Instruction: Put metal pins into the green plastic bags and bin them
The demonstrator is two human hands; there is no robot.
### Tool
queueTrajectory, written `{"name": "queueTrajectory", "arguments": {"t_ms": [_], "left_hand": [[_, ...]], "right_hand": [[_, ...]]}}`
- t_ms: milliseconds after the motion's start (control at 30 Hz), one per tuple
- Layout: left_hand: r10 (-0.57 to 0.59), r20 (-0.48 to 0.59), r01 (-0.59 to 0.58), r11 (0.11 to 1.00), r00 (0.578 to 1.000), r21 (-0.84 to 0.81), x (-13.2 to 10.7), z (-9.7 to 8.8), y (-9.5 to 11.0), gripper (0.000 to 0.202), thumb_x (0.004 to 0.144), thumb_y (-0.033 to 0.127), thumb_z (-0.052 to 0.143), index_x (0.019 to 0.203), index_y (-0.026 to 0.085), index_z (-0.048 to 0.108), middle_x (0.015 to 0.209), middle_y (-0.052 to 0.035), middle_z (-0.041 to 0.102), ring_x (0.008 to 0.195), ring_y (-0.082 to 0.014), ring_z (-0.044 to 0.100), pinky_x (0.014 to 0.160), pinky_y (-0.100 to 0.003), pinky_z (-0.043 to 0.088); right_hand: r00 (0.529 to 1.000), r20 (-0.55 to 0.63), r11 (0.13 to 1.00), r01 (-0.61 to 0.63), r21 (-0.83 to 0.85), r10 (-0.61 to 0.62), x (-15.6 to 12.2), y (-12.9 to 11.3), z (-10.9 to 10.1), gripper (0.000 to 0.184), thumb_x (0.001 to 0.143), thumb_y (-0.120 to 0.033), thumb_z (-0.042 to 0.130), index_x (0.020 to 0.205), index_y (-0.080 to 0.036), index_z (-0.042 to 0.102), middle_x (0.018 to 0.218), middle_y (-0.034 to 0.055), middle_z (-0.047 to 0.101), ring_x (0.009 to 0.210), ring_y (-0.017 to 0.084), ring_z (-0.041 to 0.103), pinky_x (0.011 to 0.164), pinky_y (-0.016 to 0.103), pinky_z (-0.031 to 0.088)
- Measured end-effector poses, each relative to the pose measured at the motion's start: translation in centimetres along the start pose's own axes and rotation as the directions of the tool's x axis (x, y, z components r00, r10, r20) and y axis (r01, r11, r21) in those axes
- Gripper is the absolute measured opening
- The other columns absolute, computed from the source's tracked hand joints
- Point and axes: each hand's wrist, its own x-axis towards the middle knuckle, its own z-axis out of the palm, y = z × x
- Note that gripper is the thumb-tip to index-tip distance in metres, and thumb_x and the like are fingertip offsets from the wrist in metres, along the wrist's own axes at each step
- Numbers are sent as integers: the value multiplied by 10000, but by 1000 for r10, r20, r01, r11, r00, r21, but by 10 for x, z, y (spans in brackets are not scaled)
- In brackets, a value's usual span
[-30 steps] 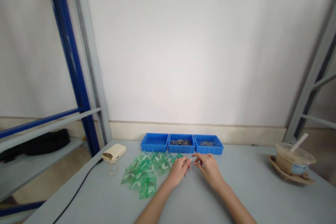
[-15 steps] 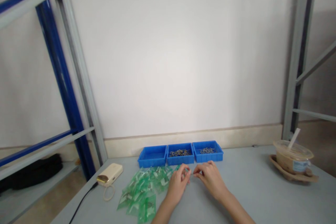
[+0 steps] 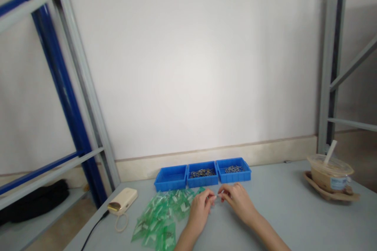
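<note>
Left hand (image 3: 200,211) and right hand (image 3: 240,203): fingertips meeting, both pinching one tiny pale piece (image 3: 218,197), too small to identify, over grey table (image 3: 279,211). Just left: heap of green bags (image 3: 160,219). Beyond: three blue trays (image 3: 203,181), two holding small metal parts (image 3: 232,169). Far right: lidded cup (image 3: 330,170). Behind: white wall (image 3: 191,66).

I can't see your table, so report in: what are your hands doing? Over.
Left hand and right hand pinch a small pale piece between them. Green plastic packets piled beside left hand. Nothing blocking. Over.
</note>
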Motion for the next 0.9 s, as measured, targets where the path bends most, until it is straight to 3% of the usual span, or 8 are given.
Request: {"name": "queueTrajectory", "arguments": {"t_ms": [133,300,467,567,733,900], "left_hand": [[-3,-4,3,1000,1000,27,-2,1,1,310,884,367,355,714,167,520,572,17,573,484,-109,498,569,-211,364],[-14,42,15,1000,999,-18,-3,2,3,187,851,328,437,880,174,539,589,33,593,470,-102,495,554,-201,366],[13,18,-13,1000,1000,20,-3,2,3,267,872,331,399,726,167,551,562,26,572,476,-96,483,549,-198,353],[10,16,-10,1000,1000,29,-4,1,5,353,888,364,363,653,159,528,552,14,571,485,-99,491,548,-200,352],[-13,40,13,1000,999,-8,-6,0,8,206,856,342,440,856,171,556,588,31,597,465,-93,487,541,-196,355],[-9,27,9,1000,1000,0,-4,1,8,163,827,304,489,782,173,575,587,32,597,492,-95,498,567,-195,366]], "right_hand": [[1000,6,999,-16,-42,16,-1,-2,-2,139,811,-270,516,806,-227,648,774,-1,673,782,195,569,762,305,322],[1000,8,995,-11,-103,12,-2,0,-3,241,853,-302,457,739,-212,649,746,10,669,753,201,569,753,312,317],[998,55,998,24,-55,-21,-2,-1,-5,286,885,-316,365,864,-212,631,748,17,669,757,197,581,757,312,327],[997,73,998,41,-41,-38,-3,-2,-7,241,865,-316,401,874,-200,612,760,16,666,762,191,582,753,305,333],[997,68,994,47,-94,-40,-3,1,-7,275,872,-324,400,784,-204,632,738,17,662,740,186,582,738,301,327],[996,78,991,44,-128,-35,-4,4,-6,359,895,-348,344,768,-223,656,734,18,667,719,187,587,734,312,327]]}}
